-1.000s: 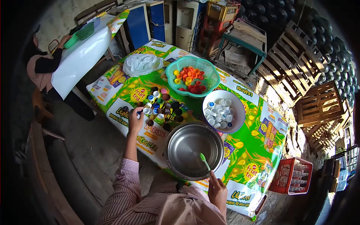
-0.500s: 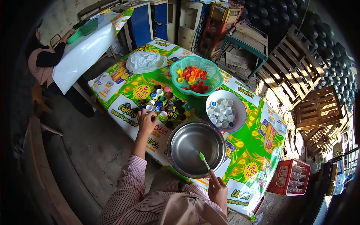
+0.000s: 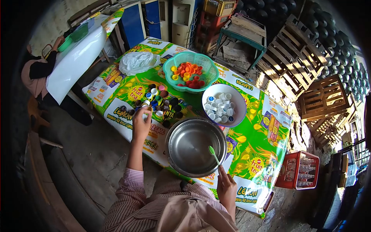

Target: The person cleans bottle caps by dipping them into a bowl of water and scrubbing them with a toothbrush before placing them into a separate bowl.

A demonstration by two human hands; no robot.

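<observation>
Loose bottle caps (image 3: 155,101) of mixed colours lie on the patterned tablecloth in front of my left hand (image 3: 142,121). Its fingers are pinched together over the near edge of the caps; what they hold, if anything, is too small to make out. In my right hand (image 3: 226,186) is a toothbrush (image 3: 213,153) with a green head, held by its pale handle. The brush end reaches over the right side of a steel basin (image 3: 195,145). A white bowl (image 3: 242,99) of white caps stands just behind the basin.
A green plastic basket (image 3: 211,65) holds orange, red and yellow caps. At the table's far left lies a white plastic bag (image 3: 138,63). A red crate (image 3: 295,170) is on the floor at right, near wooden pallets (image 3: 295,58). Another person (image 3: 40,69) sits at a second table.
The whole view has shifted, with the table now further left and up. My left hand has risen slightly from the caps, fingers pinched. My right hand still holds the toothbrush at the basin.
</observation>
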